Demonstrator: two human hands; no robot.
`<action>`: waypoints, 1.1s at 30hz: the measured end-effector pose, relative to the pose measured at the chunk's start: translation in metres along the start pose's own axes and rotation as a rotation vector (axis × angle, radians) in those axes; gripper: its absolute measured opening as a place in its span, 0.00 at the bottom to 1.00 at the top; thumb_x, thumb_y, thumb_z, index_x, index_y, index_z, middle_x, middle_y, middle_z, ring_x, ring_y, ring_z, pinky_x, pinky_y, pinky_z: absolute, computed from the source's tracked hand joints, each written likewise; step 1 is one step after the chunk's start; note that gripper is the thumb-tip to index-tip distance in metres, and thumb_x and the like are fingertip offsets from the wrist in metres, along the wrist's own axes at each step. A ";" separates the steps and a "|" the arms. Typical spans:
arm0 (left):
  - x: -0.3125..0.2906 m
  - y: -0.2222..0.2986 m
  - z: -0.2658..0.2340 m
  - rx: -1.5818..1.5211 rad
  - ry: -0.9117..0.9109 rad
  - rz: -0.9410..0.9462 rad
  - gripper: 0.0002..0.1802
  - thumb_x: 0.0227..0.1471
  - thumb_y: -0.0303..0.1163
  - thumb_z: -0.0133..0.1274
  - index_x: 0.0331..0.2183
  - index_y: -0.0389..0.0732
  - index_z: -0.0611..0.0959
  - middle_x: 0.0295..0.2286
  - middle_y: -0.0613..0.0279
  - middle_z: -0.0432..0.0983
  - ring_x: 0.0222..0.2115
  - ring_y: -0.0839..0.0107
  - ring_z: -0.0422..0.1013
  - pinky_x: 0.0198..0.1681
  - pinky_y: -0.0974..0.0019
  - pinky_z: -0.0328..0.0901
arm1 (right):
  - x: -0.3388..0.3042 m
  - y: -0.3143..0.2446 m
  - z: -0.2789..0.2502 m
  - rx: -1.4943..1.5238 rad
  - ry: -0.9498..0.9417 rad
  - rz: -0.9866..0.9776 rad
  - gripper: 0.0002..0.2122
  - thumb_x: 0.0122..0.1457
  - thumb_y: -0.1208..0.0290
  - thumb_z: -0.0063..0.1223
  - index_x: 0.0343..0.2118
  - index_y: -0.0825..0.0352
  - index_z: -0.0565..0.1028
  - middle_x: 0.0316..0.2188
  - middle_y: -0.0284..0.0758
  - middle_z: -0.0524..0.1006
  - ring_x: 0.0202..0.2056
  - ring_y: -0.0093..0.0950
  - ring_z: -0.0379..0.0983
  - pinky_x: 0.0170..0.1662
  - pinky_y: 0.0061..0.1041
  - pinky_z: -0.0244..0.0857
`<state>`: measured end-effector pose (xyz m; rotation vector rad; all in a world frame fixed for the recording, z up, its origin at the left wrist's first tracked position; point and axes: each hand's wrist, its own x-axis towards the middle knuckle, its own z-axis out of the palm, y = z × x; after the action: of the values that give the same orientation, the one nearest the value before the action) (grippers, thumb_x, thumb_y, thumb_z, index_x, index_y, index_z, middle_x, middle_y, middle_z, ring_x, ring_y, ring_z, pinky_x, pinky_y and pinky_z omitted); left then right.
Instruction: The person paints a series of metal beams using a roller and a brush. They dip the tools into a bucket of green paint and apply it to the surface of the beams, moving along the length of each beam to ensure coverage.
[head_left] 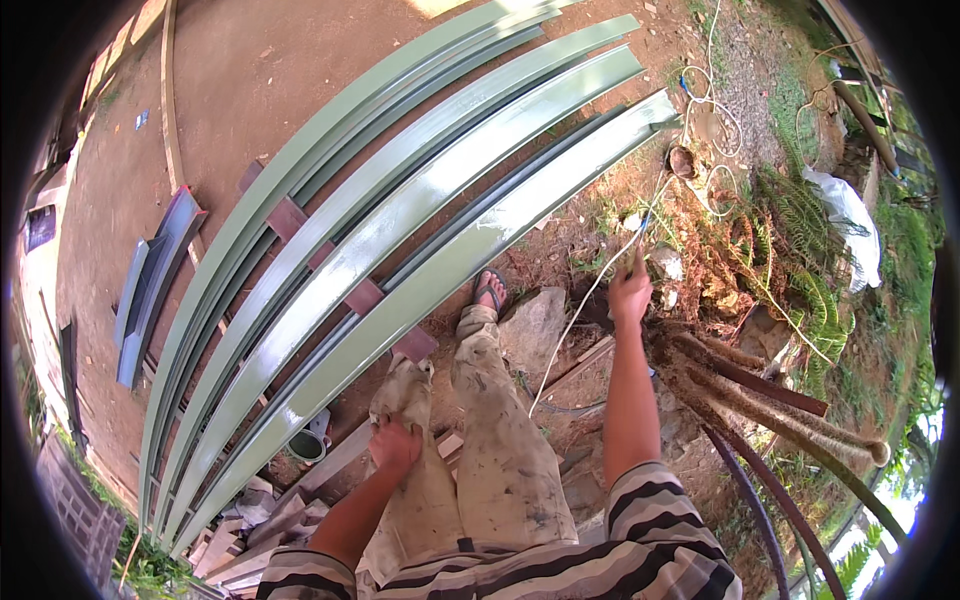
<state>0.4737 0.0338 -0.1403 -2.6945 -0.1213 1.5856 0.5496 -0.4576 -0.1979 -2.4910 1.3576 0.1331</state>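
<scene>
My left hand rests on my left thigh, its fingers curled into the cloth of the stained beige trouser leg. My right arm reaches forward, and my right hand is over the ground with a finger stretched toward a white cord. Nothing shows between its fingers, and a gap to the cord cannot be judged. A blue connector sits on the cord just beyond the fingertips. Long, glossy pale-green metal channels lie side by side ahead and to my left, across reddish-brown support pieces.
My sandalled foot stands by a large stone. Hairy brown fern stems spread at right, below ferns and a white sack. Wood offcuts and a bucket are at lower left; shorter channels lie far left.
</scene>
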 end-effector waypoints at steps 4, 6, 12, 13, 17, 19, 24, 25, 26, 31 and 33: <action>0.002 -0.012 -0.007 -0.031 0.011 0.035 0.27 0.49 0.46 0.51 0.46 0.37 0.77 0.49 0.49 0.69 0.52 0.48 0.65 0.50 0.50 0.67 | 0.069 0.011 -0.008 0.028 0.071 -0.116 0.21 0.58 0.77 0.44 0.56 0.75 0.68 0.17 0.39 0.76 0.13 0.21 0.67 0.14 0.24 0.64; 0.003 -0.024 -0.007 -0.021 0.006 0.020 0.27 0.49 0.46 0.50 0.46 0.37 0.77 0.49 0.49 0.70 0.52 0.49 0.65 0.50 0.50 0.67 | 0.031 0.013 -0.012 -0.022 -0.021 -0.092 0.21 0.58 0.77 0.44 0.56 0.76 0.69 0.17 0.40 0.76 0.14 0.23 0.68 0.15 0.27 0.66; 0.011 -0.059 0.002 -0.010 -0.068 0.079 0.29 0.49 0.47 0.50 0.49 0.40 0.75 0.51 0.50 0.69 0.52 0.48 0.66 0.51 0.49 0.66 | -0.225 0.022 -0.010 0.027 -0.215 -0.095 0.26 0.56 0.75 0.49 0.61 0.63 0.65 0.37 0.54 0.78 0.34 0.51 0.77 0.36 0.45 0.71; 0.015 -0.067 0.006 -0.004 -0.075 0.094 0.29 0.49 0.48 0.51 0.50 0.42 0.75 0.52 0.51 0.69 0.52 0.47 0.66 0.51 0.49 0.66 | -0.270 0.024 -0.010 0.085 -0.225 -0.123 0.28 0.56 0.74 0.48 0.62 0.59 0.63 0.35 0.55 0.77 0.32 0.51 0.76 0.34 0.46 0.70; 0.013 -0.089 0.018 -0.002 -0.132 0.140 0.29 0.49 0.48 0.49 0.50 0.42 0.74 0.52 0.51 0.68 0.52 0.47 0.66 0.51 0.49 0.66 | -0.385 0.038 -0.016 -0.036 -0.394 -0.025 0.29 0.56 0.73 0.48 0.63 0.52 0.63 0.35 0.54 0.77 0.31 0.52 0.75 0.35 0.47 0.69; 0.008 -0.092 0.026 0.025 -0.137 0.163 0.29 0.50 0.47 0.49 0.51 0.42 0.74 0.53 0.51 0.68 0.52 0.48 0.66 0.51 0.49 0.66 | -0.392 0.042 -0.012 -0.044 -0.369 -0.021 0.29 0.55 0.73 0.49 0.63 0.51 0.63 0.35 0.53 0.77 0.31 0.52 0.75 0.34 0.48 0.69; 0.002 -0.097 0.042 0.091 -0.157 0.191 0.30 0.50 0.47 0.48 0.51 0.41 0.73 0.53 0.50 0.67 0.52 0.50 0.67 0.51 0.48 0.65 | -0.266 0.021 -0.005 -0.030 -0.191 -0.018 0.27 0.56 0.73 0.49 0.61 0.53 0.65 0.29 0.50 0.78 0.28 0.48 0.76 0.32 0.45 0.68; 0.000 -0.099 0.046 0.093 -0.147 0.204 0.30 0.50 0.47 0.49 0.51 0.41 0.73 0.53 0.50 0.67 0.52 0.50 0.66 0.51 0.48 0.65 | -0.258 0.024 -0.004 -0.039 -0.171 -0.058 0.27 0.56 0.74 0.49 0.61 0.54 0.65 0.29 0.50 0.78 0.28 0.48 0.76 0.32 0.45 0.68; -0.003 -0.101 0.050 0.105 -0.138 0.201 0.30 0.50 0.47 0.49 0.51 0.41 0.73 0.52 0.50 0.67 0.52 0.50 0.67 0.51 0.47 0.65 | -0.254 0.029 -0.004 -0.047 -0.151 -0.097 0.27 0.56 0.74 0.49 0.61 0.54 0.66 0.28 0.50 0.78 0.27 0.48 0.76 0.31 0.44 0.68; -0.011 -0.088 0.061 0.069 -0.171 0.163 0.30 0.50 0.47 0.49 0.51 0.40 0.73 0.51 0.49 0.67 0.51 0.49 0.66 0.51 0.48 0.65 | -0.345 0.090 0.008 -0.023 -0.212 -0.282 0.28 0.57 0.74 0.49 0.63 0.53 0.63 0.32 0.45 0.77 0.26 0.48 0.74 0.30 0.46 0.69; -0.016 -0.080 0.070 0.070 -0.141 0.154 0.29 0.50 0.47 0.49 0.50 0.40 0.73 0.50 0.49 0.68 0.51 0.50 0.66 0.51 0.49 0.65 | -0.398 0.107 0.002 -0.102 -0.365 -0.231 0.27 0.58 0.71 0.49 0.63 0.51 0.64 0.28 0.42 0.75 0.25 0.45 0.75 0.28 0.47 0.68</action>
<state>0.3996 0.1106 -0.1564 -2.5948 0.1416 1.7839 0.2418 -0.1904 -0.1348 -2.5230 0.9311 0.5859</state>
